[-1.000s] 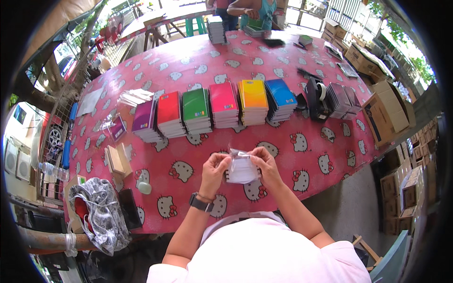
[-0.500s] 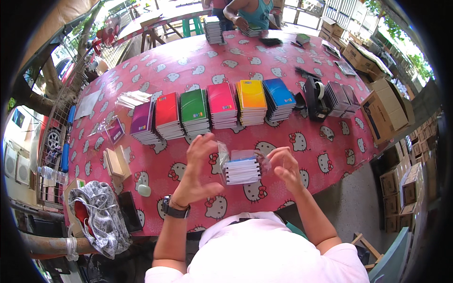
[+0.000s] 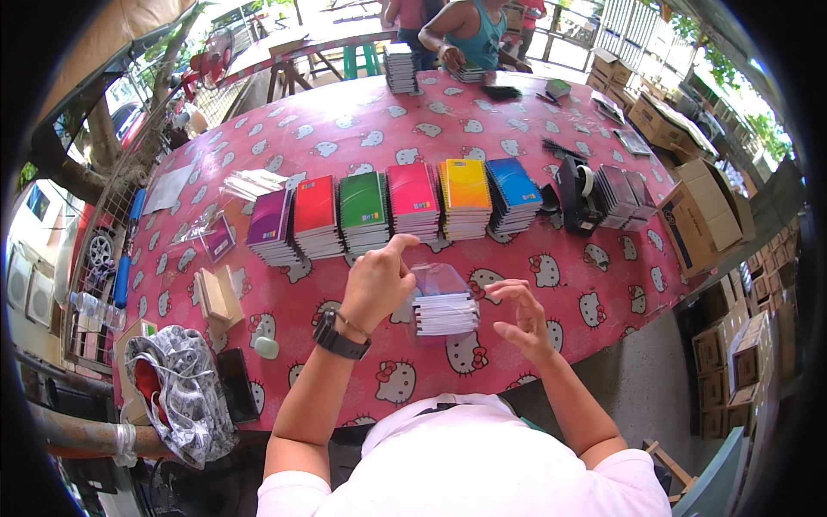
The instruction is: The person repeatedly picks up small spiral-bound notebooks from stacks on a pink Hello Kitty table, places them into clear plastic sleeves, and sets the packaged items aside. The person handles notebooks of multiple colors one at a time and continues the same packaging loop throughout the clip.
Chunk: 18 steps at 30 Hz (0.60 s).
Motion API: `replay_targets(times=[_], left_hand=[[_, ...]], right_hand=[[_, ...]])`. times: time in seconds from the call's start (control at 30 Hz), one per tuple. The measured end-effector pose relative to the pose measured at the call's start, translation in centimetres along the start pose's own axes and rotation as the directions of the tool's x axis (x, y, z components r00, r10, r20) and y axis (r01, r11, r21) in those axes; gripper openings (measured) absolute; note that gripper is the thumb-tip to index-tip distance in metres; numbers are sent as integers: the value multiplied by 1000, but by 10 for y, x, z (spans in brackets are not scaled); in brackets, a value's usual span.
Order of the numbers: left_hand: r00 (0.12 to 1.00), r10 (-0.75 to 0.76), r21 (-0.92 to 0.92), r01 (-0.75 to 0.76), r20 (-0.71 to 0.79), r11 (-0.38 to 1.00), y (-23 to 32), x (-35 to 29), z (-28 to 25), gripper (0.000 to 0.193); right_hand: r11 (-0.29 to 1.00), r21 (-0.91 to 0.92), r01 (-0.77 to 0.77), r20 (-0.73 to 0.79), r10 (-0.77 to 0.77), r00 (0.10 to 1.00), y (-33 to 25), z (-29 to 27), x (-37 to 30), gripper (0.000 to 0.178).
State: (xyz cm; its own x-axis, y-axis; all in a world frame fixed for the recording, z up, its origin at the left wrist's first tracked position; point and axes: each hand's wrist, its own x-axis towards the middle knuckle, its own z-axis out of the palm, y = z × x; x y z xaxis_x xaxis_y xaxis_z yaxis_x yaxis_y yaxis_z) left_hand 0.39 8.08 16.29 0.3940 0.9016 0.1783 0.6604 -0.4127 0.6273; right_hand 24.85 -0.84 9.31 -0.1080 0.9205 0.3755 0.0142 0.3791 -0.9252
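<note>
While both of my hands hover above the pink patterned table [image 3: 551,284], the small stack of notebooks [image 3: 445,314] lies between them, near my edge of the table, inside a clear plastic bag [image 3: 438,280] whose loose mouth stands up on the far side of the stack. My left hand [image 3: 377,284] sits just left of the stack and slightly farther out; its fingers are curled loosely, with the index finger raised and pointing toward the far right, and its thumb side seems to touch the left edge of the plastic, though I cannot tell whether anything is actually pinched. My right hand [image 3: 521,314] is just right of the stack, apart from it, with fingers spread and bent and nothing between them.

From where I look, the stack's long axis runs left to right, so each short end faces one palm. I judge the left hand the nearer of the two, since a clear gap separates the right fingertips from the stack's right end.

On the far side, a row of coloured notebook piles [image 3: 396,211] runs left to right, well apart from my hands, with a black tape dispenser [image 3: 575,194] at its right end.
</note>
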Motion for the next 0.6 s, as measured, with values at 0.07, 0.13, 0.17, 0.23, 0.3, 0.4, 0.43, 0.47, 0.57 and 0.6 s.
replay_targets(times=[0.07, 0.13, 0.17, 0.23, 0.3, 0.4, 0.43, 0.47, 0.57, 0.6], left_hand=[[980, 139, 53, -132, -145, 990, 10, -3, -4, 38], [914, 263, 113, -239, -310, 964, 20, -6, -7, 36], [898, 338, 96, -324, -284, 941, 29, -11, -17, 33], [875, 464, 198, -434, -142, 879, 41, -28, -9, 29], [888, 396, 317, -454, 233, 833, 34, -42, -3, 41], [820, 415, 237, -527, 394, 816, 18, -44, -5, 47], [850, 448, 124, -493, 276, 861, 14, -45, -12, 38], [888, 438, 141, -456, 143, 879, 19, -47, -12, 32], [898, 430, 164, -440, 94, 883, 19, -48, -7, 19], [879, 475, 110, -478, 47, 872, 14, -49, -6, 20]], right_hand=[[980, -186, 73, 104, -54, 993, 1, -6, -4, 40], [858, -452, 243, 302, -108, 947, 3, -5, -8, 41], [847, -469, 249, 291, -118, 949, 3, -2, -9, 41], [914, -366, 176, 227, -95, 969, 0, 3, -2, 42], [978, -199, 69, 157, -38, 987, 2, 10, 1, 45], [962, -264, 73, 242, -7, 970, 8, 10, 2, 50], [942, -307, 132, 289, -40, 957, 9, 9, 5, 52], [919, -350, 184, 338, -60, 939, 10, 8, 8, 55], [827, -489, 277, 417, -58, 907, 6, 10, 10, 61], [789, -535, 301, 432, -51, 900, 5, 11, 13, 63]])
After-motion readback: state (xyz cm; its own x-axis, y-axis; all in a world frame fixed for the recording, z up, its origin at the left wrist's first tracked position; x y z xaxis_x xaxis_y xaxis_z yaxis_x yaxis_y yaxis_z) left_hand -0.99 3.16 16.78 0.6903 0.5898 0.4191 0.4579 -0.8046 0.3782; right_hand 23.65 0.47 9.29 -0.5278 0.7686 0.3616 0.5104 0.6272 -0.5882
